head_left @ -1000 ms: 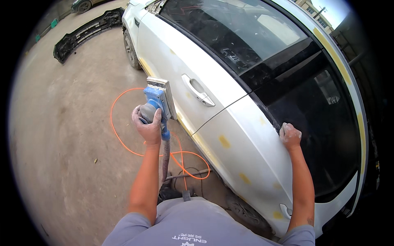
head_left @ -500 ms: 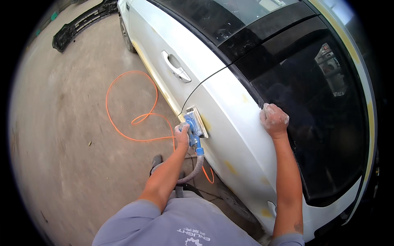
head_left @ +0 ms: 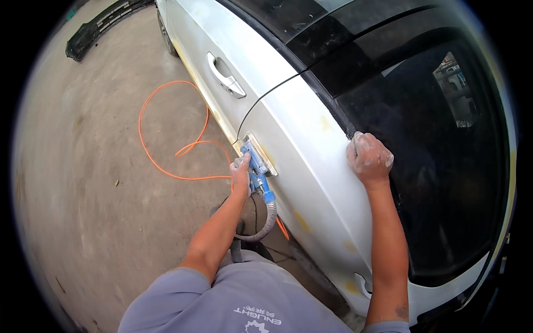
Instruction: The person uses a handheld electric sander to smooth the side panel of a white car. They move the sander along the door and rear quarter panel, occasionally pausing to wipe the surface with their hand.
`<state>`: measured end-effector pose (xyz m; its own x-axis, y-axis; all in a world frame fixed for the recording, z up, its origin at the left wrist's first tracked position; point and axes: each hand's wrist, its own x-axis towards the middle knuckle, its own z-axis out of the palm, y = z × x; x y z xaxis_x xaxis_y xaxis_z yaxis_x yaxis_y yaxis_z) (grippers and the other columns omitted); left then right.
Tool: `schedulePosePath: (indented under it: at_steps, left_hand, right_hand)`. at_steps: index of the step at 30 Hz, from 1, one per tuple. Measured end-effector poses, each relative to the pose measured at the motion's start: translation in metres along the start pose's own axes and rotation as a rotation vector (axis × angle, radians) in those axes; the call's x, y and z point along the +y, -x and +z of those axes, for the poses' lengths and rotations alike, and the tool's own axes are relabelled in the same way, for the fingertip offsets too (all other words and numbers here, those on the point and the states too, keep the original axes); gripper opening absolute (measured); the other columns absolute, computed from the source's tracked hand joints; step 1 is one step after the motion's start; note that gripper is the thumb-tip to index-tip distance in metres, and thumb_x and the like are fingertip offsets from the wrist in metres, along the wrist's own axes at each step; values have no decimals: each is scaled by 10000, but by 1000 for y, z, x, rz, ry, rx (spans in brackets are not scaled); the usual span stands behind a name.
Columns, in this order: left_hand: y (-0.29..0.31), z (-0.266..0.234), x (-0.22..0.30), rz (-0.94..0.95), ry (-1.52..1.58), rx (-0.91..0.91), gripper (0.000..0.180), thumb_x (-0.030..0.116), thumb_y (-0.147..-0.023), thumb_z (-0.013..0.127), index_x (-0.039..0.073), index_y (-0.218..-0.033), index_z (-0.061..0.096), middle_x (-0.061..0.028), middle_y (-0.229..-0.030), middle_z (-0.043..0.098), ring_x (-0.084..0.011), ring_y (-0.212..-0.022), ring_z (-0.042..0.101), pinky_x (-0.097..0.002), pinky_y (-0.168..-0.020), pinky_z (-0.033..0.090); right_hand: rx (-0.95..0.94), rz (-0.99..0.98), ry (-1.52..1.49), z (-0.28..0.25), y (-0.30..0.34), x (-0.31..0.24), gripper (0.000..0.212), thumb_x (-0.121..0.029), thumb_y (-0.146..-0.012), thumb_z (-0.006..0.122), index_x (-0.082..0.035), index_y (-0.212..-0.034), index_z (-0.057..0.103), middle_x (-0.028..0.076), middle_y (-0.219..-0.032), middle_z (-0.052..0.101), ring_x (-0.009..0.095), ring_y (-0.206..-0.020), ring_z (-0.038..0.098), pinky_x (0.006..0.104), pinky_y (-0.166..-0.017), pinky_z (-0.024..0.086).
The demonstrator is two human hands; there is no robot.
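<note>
My left hand [head_left: 241,173] is wrapped round a blue sander [head_left: 256,162], whose pale rectangular pad lies against the lower side of a white car [head_left: 311,161], just behind the door seam. From the sander's near end a grey ribbed hose [head_left: 270,216] curves down toward my legs. My right hand [head_left: 370,158], dusted white, is closed in a fist at the lower edge of the dark side window [head_left: 438,188]. Its fingertips are hidden, so whether anything is in it does not show.
An orange air line [head_left: 145,145] loops over the concrete floor [head_left: 100,183] left of the car. A door handle [head_left: 225,76] juts out ahead of the sander. Yellowish patches [head_left: 301,221] mark the panel. A black bumper part [head_left: 83,41] lies at the far left.
The view has shifted, so the car sits a little higher and further left in the picture. The sander stays against the panel, slightly further from the door handle. My right fist keeps its place.
</note>
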<state>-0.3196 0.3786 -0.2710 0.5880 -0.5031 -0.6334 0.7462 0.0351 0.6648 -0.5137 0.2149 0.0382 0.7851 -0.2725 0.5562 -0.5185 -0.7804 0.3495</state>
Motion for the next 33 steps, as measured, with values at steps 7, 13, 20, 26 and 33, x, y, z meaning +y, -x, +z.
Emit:
schedulePosePath:
  at_steps: [7,13,20,26,33]
  left_hand:
    - [42,8,-29,128,-94,-40,581,346,-900,878,9,-1236,545,-93,-1128,644,-173,-1028,623,-330,-917,515]
    - [18,-6,-7,-58,43,-164,595,330,-897,880,10,-1243,517,-99,-1122,634,-183,-937,626,-340,-890,536]
    - [19,-9,-8,-15,-39,-121,616,314,-894,885,7,-1272,507,-112,-1176,609,-191,-1037,601,-340,-915,510]
    - [59,15,-7,-23,-1,-110,560,309,-933,853,19,-1268,509,-107,-1167,625,-192,-1029,621,-339,-926,526]
    - [31,5,10,-117,183,-259,422,329,-1010,755,20,-1239,580,-96,-1099,677,-215,-921,673,-386,-775,585]
  right_hand:
    - [-107,-1,60,-2,-1,0,92,-109,-809,740,-112,-797,650,37,-679,563,245,-594,630,368,-515,512]
    - [-47,-20,46,0,-3,-5,77,-109,-806,745,-104,-829,672,37,-685,575,246,-594,630,367,-514,511]
    - [-75,-8,37,1,0,-5,106,-126,-795,764,-106,-882,708,28,-704,595,230,-612,651,361,-524,522]
    - [-117,51,40,-2,11,3,97,-172,-790,772,-139,-855,709,15,-727,609,211,-648,681,352,-538,541]
    - [-125,86,-3,-1,6,2,91,-195,-805,724,-172,-747,657,16,-706,598,205,-636,682,371,-545,551]
